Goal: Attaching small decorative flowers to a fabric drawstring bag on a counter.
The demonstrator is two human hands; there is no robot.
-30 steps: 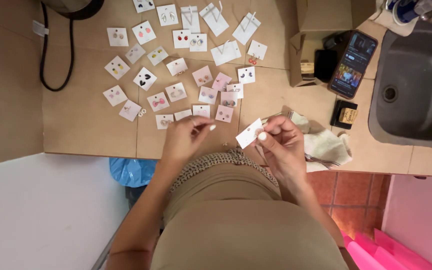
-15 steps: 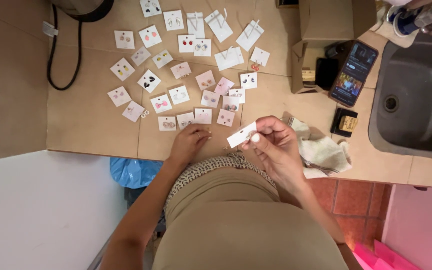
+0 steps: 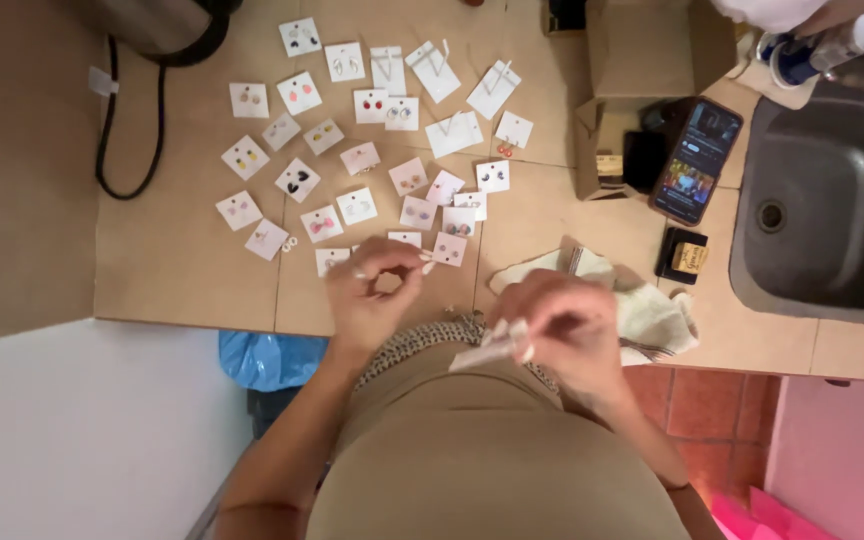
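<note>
A tan tiled counter (image 3: pixel 182 270) carries scattered white earring cards (image 3: pixel 407 175). At its near edge the right hand (image 3: pixel 562 330) pinches a small white card (image 3: pixel 482 352); the left hand (image 3: pixel 377 290) nips something tiny, best kept steady over the counter.

Seen from above, the left hand (image 3: pixel 377 290) curls over the near edge of the tan tiled counter (image 3: pixel 172 260), fingertips pinched together beside a small white square earring card (image 3: pixel 449 249). The right hand (image 3: pixel 562 325) holds a small white card (image 3: pixel 477 355) close to the body, just off the counter edge. Many more white earring cards (image 3: pixel 372 150) lie scattered across the counter. A crumpled pale cloth (image 3: pixel 642 310) lies by the right hand, a dark smartphone (image 3: pixel 697 160) and a grey sink (image 3: pixel 832 220) beyond it.
</note>
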